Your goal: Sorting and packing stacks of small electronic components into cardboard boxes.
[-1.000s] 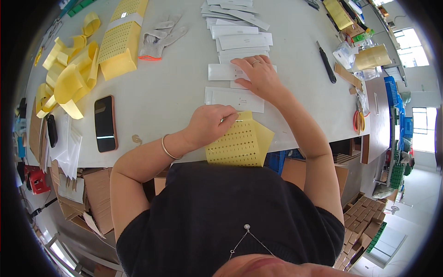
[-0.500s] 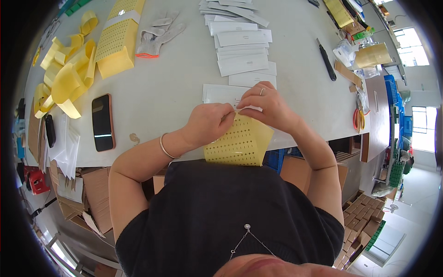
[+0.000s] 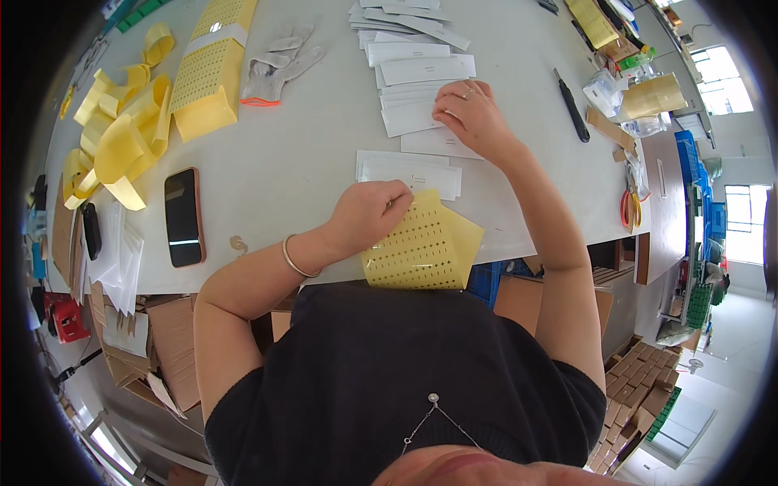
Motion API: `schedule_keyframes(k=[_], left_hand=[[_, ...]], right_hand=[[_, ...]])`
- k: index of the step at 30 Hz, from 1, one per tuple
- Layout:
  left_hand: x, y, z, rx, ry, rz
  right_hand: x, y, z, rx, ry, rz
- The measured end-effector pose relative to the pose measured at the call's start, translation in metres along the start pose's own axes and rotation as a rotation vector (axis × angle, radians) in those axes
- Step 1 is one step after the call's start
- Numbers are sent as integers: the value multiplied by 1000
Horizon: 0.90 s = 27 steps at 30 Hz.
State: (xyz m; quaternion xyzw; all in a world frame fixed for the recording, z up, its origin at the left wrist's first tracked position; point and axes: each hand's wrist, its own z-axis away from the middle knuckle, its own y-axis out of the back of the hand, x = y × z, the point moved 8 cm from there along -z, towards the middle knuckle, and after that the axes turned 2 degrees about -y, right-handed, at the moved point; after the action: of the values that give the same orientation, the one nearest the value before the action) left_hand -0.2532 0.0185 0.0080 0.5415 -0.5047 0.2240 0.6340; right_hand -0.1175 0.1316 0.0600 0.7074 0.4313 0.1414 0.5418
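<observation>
My left hand (image 3: 366, 214) is closed on the upper edge of a glossy yellow sticker sheet (image 3: 415, 255) marked with rows of small dark crosses. The sheet slopes over the table's front edge against my body, and a plain yellow flap shows at its right. Beyond it, my right hand (image 3: 478, 120) is above a long overlapping row of white cards (image 3: 415, 69). Its fingers are curled with the thumb close to them; anything small between the tips cannot be made out. A few more white cards (image 3: 409, 168) lie between the sheet and that row.
At left lie curled yellow strips (image 3: 126, 154), a banded stack of yellow sheets (image 3: 207, 77), a work glove (image 3: 279, 73) and a phone (image 3: 183, 215). A black utility knife (image 3: 574, 107) and scissors (image 3: 630, 208) lie at right. Cardboard boxes (image 3: 170, 344) stand below the table edge.
My right hand has left the top edge of the yellow sheet and moved forward over the row of white cards. My left hand still holds the sheet in nearly the same place.
</observation>
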Motion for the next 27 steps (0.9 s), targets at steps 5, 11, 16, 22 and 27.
schedule_keyframes(k=[5, 11, 16, 22, 27], left_hand=[[9, 1, 1, 23, -122, -31], [8, 2, 2, 4, -86, -54], [9, 6, 2, 43, -138, -110], [12, 5, 1, 53, -150, -152], [13, 2, 2, 17, -131, -170]], right_hand=[[22, -23, -4, -74, -191, -38], [9, -15, 4, -144, -29, 60], [-9, -11, 18, -190, -81, 39], [-55, -2, 42, -209, -79, -285], [-82, 0, 46, -143, 11, -309]])
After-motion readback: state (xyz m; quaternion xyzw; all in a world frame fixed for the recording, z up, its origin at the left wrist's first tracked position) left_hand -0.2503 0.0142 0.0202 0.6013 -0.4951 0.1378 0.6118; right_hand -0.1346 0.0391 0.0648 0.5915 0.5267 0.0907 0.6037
